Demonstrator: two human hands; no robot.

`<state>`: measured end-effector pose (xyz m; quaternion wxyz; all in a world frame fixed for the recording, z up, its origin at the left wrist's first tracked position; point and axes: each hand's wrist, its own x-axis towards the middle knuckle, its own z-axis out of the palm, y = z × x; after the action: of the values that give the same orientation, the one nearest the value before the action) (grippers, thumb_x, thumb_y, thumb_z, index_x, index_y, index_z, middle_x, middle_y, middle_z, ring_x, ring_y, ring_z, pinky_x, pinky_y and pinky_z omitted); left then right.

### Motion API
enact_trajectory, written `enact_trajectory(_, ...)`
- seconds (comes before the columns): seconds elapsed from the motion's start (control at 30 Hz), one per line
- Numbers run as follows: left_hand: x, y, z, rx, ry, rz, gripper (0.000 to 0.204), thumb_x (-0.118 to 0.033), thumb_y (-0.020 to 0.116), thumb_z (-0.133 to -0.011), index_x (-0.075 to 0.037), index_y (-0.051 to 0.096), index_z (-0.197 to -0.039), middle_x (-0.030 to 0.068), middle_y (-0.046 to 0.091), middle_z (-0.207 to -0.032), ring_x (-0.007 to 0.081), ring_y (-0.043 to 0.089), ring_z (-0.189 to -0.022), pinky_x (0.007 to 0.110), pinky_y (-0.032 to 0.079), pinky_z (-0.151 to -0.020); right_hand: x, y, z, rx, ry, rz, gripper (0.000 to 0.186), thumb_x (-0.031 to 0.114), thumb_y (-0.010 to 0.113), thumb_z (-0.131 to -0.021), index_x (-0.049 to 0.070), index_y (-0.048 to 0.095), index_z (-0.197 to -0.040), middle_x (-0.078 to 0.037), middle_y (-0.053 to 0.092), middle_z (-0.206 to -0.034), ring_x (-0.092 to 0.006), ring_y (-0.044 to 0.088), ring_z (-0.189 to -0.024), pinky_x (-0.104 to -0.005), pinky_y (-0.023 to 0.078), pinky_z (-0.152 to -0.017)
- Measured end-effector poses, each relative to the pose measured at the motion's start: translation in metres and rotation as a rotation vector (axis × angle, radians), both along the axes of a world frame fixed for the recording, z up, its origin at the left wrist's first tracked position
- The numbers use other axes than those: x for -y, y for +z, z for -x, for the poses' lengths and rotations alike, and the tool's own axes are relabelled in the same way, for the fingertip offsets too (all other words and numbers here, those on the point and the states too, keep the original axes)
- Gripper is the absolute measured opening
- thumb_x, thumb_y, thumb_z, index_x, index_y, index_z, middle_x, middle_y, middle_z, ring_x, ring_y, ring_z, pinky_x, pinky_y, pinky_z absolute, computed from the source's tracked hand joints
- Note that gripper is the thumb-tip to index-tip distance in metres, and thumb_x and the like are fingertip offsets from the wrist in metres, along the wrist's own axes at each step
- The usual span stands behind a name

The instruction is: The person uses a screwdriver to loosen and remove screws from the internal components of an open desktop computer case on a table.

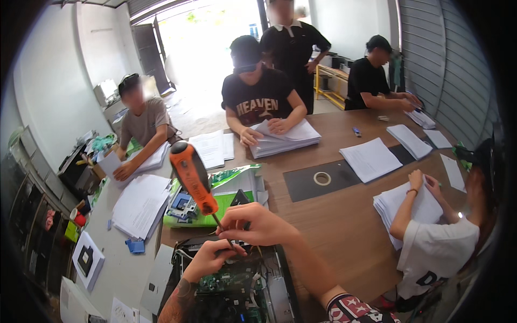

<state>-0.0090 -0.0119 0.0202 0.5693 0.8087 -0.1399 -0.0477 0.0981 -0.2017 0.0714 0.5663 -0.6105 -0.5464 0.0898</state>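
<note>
A screwdriver with an orange and black handle (192, 179) stands tilted, handle up, in front of me. My right hand (261, 226) pinches its thin metal shaft below the handle. Close beneath, my left hand (209, 259) is closed near the lower end of the shaft, its fingers on something small and dark that I cannot make out. Both hands are above an opened electronic device (293, 293) with a black frame. Inside it show a green circuit board (218, 283) and several cables; my hands and forearms cover part of it.
Beyond the device lies a green package (237, 177) with electronic parts on it. Paper stacks (371, 159) are spread over the brown table, with a tape roll (322, 178) on a black mat. Several people sit or stand around, handling papers. A blue plastic piece (135, 246) lies left.
</note>
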Motion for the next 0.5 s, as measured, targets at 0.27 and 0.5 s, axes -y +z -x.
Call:
enact_trajectory(0.27, -0.005, -0.015, -0.009, 0.081, 0.056, -0.04, 0.01, -0.001, 0.071, -0.086, 0.005, 0.068, -0.094, 0.0086, 0.074, -0.09, 0.0169, 0.071, -0.09, 0.032, 0.055, -0.081, -0.002, -0.007, 0.001, -0.024, 0.019, -0.083, 0.014, 0.012, 0.072, -0.088, 0.002, 0.071, -0.098, -0.005, 0.07, -0.084, -0.0088, 0.062, -0.061, -0.0239, 0.048, -0.055)
enact_trajectory(0.5, -0.005, -0.012, -0.008, 0.082, 0.097, -0.057, 0.009, -0.003, 0.074, -0.084, 0.002, 0.072, -0.091, 0.0071, 0.074, -0.089, 0.0158, 0.069, -0.091, 0.03, 0.054, -0.085, -0.003, -0.005, -0.001, 0.009, 0.055, -0.087, 0.016, 0.012, 0.07, -0.09, 0.001, 0.071, -0.102, -0.006, 0.07, -0.087, -0.0093, 0.064, -0.062, -0.0234, 0.049, -0.055)
